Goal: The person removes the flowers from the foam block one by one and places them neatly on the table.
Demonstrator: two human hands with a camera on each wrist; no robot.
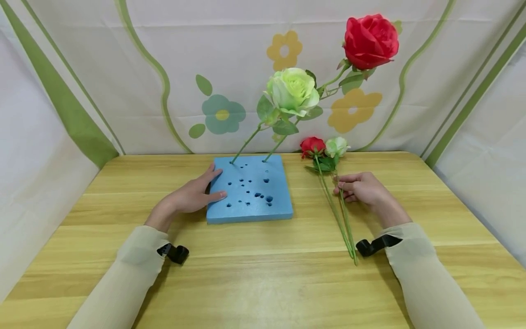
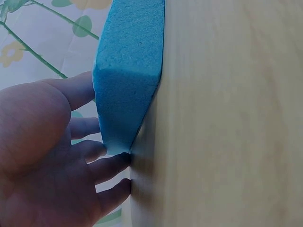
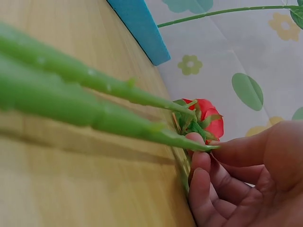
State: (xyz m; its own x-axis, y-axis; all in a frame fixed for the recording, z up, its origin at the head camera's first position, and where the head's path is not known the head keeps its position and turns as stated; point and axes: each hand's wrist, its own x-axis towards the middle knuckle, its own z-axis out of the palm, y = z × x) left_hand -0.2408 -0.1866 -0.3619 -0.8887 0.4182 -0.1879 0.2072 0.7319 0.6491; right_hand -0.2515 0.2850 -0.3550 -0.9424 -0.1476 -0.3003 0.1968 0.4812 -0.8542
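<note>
My left hand rests at the left edge of a blue foam block full of holes. Its thumb and forefinger lie on the top face, while other fingers sit by the side in the left wrist view. Two artificial roses stand slanting in the block's far holes: a light green rose and a taller red rose. Right of the block, my right hand pinches the green stem of a pale green rose. Beside it lies a smaller red rose, its stem crossing close to the pinched one.
The wooden table carries everything. A white cloth backdrop with printed flowers and green lines rises behind its far edge, and the tall roses lean near it. Black wrist cameras sit on both cuffs.
</note>
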